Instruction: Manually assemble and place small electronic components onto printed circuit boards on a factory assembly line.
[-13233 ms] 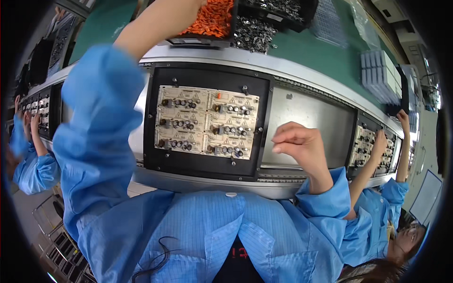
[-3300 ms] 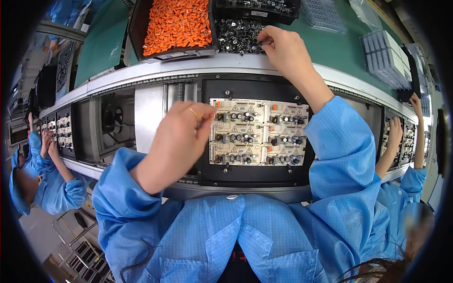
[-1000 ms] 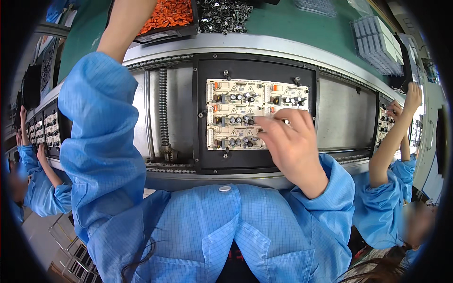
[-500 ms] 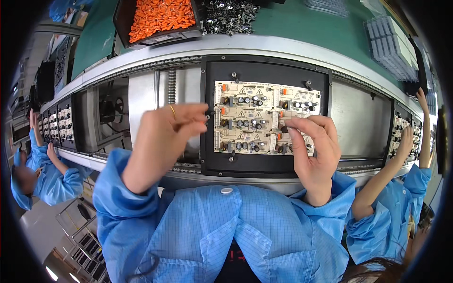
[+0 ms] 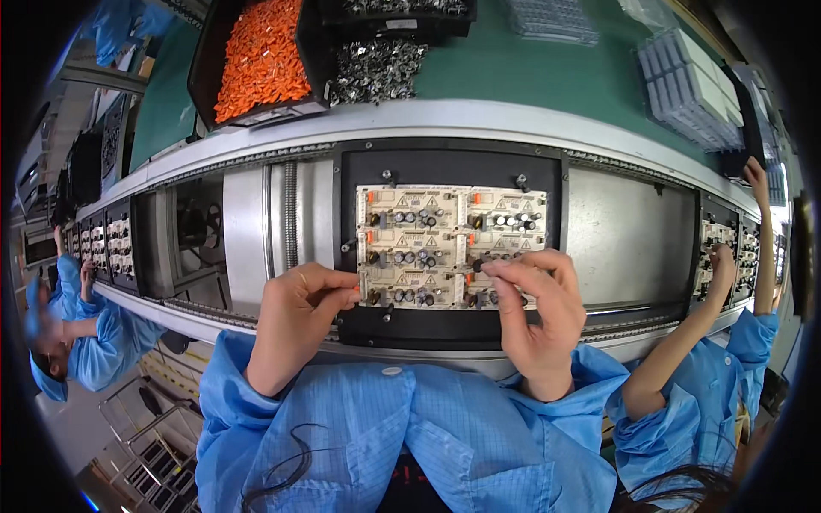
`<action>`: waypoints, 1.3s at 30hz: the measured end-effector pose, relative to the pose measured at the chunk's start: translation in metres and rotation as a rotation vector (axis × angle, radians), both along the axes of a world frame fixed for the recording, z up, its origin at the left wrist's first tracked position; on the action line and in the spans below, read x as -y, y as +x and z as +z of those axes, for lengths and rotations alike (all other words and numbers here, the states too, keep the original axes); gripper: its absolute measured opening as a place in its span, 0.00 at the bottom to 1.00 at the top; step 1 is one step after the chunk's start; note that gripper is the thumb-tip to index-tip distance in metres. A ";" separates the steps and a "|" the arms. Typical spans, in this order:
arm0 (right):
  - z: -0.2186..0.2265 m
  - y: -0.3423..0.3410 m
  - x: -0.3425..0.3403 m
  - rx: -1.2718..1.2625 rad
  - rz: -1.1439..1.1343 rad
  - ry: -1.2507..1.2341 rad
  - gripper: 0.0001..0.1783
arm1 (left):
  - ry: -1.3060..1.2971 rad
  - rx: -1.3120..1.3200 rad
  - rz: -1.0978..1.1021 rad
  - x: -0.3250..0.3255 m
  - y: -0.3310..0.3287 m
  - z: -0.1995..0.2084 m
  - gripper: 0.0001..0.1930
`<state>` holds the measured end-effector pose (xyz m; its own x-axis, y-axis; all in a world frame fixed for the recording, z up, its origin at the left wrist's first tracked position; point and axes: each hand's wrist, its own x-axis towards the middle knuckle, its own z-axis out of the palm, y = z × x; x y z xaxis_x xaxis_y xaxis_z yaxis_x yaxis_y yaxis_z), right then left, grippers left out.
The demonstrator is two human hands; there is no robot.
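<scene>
A panel of several joined cream circuit boards (image 5: 410, 229) lies in a black frame (image 5: 428, 335) in front of me. My left hand (image 5: 301, 318) is at the panel's lower left corner, thumb and forefinger pinched on a small orange component (image 5: 357, 291), mostly hidden by the fingertips. Over the lower right boards, my right hand (image 5: 543, 312) pinches a small dark round component (image 5: 487, 267); whether it touches the board is hard to tell. Capacitors and orange components like the one in my left hand stand on the boards.
Beyond the rail (image 5: 445, 115) stand a black bin of orange components (image 5: 261, 64) and a heap of small metal parts (image 5: 380, 68). Stacked grey trays (image 5: 688, 90) are at the far right. Co-workers in blue sit on both sides, with similar boards (image 5: 717, 256) before them.
My left hand has come from beside the frame to the panel's lower left corner, carrying the orange component. My right hand stays over the lower right boards. The whole view has shifted slightly.
</scene>
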<state>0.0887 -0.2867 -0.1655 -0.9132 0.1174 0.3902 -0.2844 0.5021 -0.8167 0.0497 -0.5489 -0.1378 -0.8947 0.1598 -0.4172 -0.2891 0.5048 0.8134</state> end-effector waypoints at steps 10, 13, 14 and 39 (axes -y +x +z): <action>0.001 -0.001 -0.003 -0.037 -0.007 0.034 0.15 | -0.258 -0.305 -0.155 -0.020 0.000 0.007 0.07; 0.005 -0.001 -0.002 -0.030 0.001 0.036 0.15 | -0.311 -0.383 -0.250 -0.022 -0.001 0.005 0.07; 0.006 -0.001 -0.001 -0.027 0.006 0.035 0.15 | -0.335 -0.423 -0.296 -0.023 -0.002 0.004 0.07; 0.007 -0.005 0.008 0.047 -0.043 -0.057 0.15 | -0.452 -0.441 -0.152 0.006 -0.017 -0.014 0.11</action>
